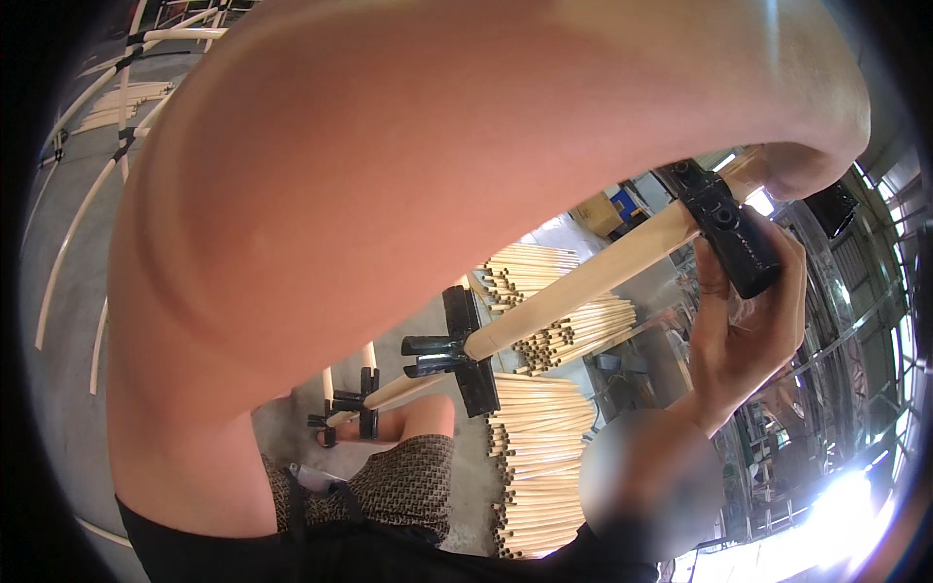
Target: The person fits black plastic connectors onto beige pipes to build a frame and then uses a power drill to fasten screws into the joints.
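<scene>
Your right hand (743, 325) is grasping the upper joint (724, 228), a black fitting, with the thumb pressing along one side and the fingers wrapping the other. Your left arm (389, 194) is arching across the whole upper view, and your left hand (792, 170) is bending down just beyond that fitting, near the top end of the pipe (583, 277). The forearm and glare are hiding most of its fingers, so you cannot tell whether they are gripping or released.

The pipe is pale and is slanting from the upper joint at its top end down to the middle joint (465, 355), a black cross-shaped piece, at its lower end. Past that, a second pipe (397, 389) is carrying the line on to the lower joint (369, 403) and a small joint (326, 428), both black, near your bare leg (423, 420) and patterned shorts (403, 481).

Behind the middle joint, pale tube stacks (539, 466) are lying side by side, their open ends facing left. A brown box (598, 214) and a blue bin (625, 202) are standing beyond them. Toward the left edge of the grey floor (78, 223), a frame (121, 146) of pale tubes and black fittings is standing; near the floor's far left corner, loose tubes (126, 102) are lying.
</scene>
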Demonstrator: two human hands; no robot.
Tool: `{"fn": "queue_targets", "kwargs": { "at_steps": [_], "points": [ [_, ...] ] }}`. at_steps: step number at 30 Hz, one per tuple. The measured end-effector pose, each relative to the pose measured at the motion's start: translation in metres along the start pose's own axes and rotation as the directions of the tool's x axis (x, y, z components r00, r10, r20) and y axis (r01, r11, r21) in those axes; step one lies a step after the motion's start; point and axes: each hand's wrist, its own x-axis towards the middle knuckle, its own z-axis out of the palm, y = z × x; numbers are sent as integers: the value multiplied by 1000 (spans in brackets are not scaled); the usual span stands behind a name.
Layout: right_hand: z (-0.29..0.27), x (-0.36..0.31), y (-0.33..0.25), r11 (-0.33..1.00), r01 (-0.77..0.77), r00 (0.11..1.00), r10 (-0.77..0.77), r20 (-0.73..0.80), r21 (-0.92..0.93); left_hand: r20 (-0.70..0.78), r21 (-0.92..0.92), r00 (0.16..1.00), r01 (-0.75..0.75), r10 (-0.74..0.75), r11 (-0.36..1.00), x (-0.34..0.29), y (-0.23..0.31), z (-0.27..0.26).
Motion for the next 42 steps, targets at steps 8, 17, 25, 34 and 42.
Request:
{"fn": "queue_targets", "kwargs": {
  "at_steps": [8,17,25,34,42],
  "points": [
    [-11,8,-5,992,77,993,-67,93,-100,-36,-19,999,-21,21,1000,1,4,-1],
    [-14,9,4,994,78,989,-68,134,-72,-80,-14,996,-39,38,999,15,5,-3],
    [-9,11,-14,985,56,991,-34,131,-166,-93,-24,995,-47,45,999,24,6,-2],
    [-1,4,-20,977,98,993,-84,82,-190,-57,-31,996,-70,68,997,25,9,6],
    [-1,5,-26,985,57,997,-48,59,-165,-42,-20,997,-69,68,997,26,11,2]
  ]
}}
